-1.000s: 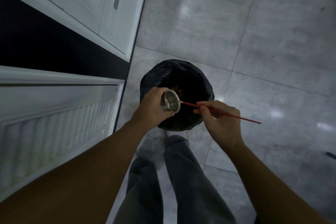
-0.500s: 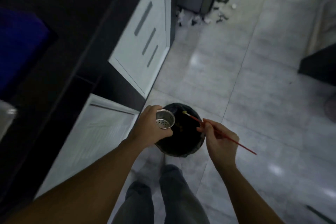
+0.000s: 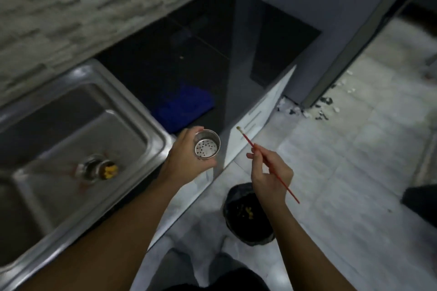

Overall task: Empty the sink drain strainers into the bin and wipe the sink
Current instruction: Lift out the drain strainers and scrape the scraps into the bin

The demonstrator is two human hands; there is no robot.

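My left hand grips a round steel strainer cup upright over the counter's front edge; its holed bottom looks bare. My right hand pinches a thin red stick with its dirty tip pointing up and left. On the floor below my right forearm stands the black-lined bin with yellow scraps inside. At the left lies the steel sink. In its drain sits a second strainer holding yellow food bits.
A blue cloth lies on the black countertop right of the sink. White cabinet fronts face the tiled floor. A grey fridge stands at the back right, with crumbs and litter at its foot. My legs are at the bottom.
My view has swung up from the bin to the counter and sink. Both hands have lifted away from the bin, the left carrying the strainer cup toward the sink side.
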